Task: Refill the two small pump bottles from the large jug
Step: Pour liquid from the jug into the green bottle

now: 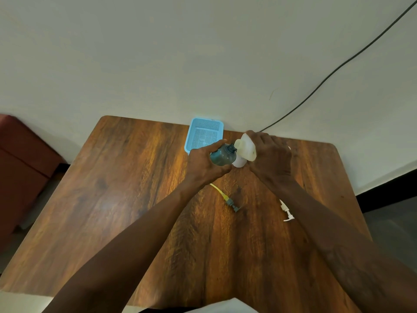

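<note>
While left grip (pixel 203 164) holds a teal bottle (pixel 222 157), neck open, right grip (pixel 270 154) clasps tilted white jug (pixel 246 148)

You are working over a tabletop (pixel 112 211) that is showing warm brown wood with dark, streaky grain. The basket (pixel 206 122) is glowing pale blue, its walls and floor patterned with a fine mesh of holes. The bottle (pixel 222 155) is showing dark teal, the jug (pixel 246 149) creamy white, the second bottle (pixel 239 163) plain white. One pump (pixel 226 197) is showing a yellow tube and a grey-teal head; the other pump (pixel 286 211) is showing all white. A black cable (pixel 327 77) is crossing the off-white wall (pixel 158 64).
</note>
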### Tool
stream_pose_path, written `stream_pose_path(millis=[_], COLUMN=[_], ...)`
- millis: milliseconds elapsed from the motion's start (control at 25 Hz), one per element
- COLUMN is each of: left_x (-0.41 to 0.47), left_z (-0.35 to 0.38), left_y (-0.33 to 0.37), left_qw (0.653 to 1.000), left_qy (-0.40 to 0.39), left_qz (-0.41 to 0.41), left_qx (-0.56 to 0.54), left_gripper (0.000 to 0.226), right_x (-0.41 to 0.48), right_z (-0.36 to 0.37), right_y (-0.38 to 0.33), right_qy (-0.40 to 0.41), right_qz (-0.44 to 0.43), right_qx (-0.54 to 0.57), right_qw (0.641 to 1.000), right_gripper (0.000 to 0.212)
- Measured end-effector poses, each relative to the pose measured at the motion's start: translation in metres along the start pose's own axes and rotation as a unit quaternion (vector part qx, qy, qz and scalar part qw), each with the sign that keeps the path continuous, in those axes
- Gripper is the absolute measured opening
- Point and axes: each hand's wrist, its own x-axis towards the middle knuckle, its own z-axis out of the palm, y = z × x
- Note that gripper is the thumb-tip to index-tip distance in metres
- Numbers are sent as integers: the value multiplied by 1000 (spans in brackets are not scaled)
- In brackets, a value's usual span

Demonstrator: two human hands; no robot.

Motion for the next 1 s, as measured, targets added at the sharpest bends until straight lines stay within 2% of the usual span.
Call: stream_pose_path(millis=[360, 1000], left_x=[-2, -4], left_z=[-2, -3], left_y=[5, 7], left_qw=[1000, 1000], left_qy=[0, 3], left_qz=[4, 3], left_qx=[16, 24], left_gripper=[78, 78], right_x=[4, 5], right_z=[1, -2], right_y=[3, 2], right_qy=[-27, -8], right_qz=[-8, -21], right_qx=[-18, -8], right_qw=[999, 1000], right_gripper=[78, 74])
